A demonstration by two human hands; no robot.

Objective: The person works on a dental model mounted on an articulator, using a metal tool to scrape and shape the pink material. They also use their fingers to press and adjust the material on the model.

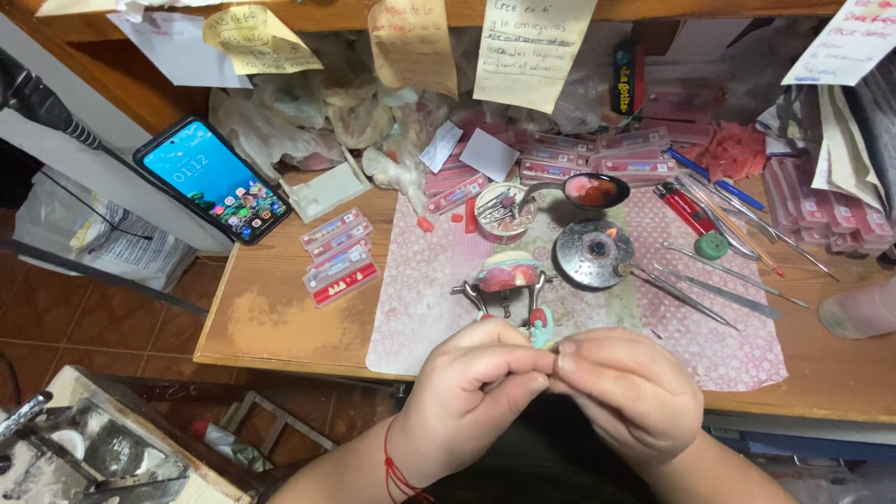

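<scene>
My left hand [471, 392] and my right hand [630, 392] meet fingertip to fingertip just past the table's front edge. Both pinch a tiny pale piece [551, 348] that is almost fully hidden by the fingers. A red string circles my left wrist. Directly behind the hands stands a metal dental articulator [509, 280] that carries a pink wax denture model with a teal part at its front. It rests on a pink patterned mat [411, 280].
A round metal burner [595, 252] and a spoon of red wax [595, 191] sit behind the articulator. Several thin metal tools [719, 289] lie to the right, with a red lighter [686, 207]. Cards of artificial teeth [341, 257] and a lit phone [213, 179] lie left.
</scene>
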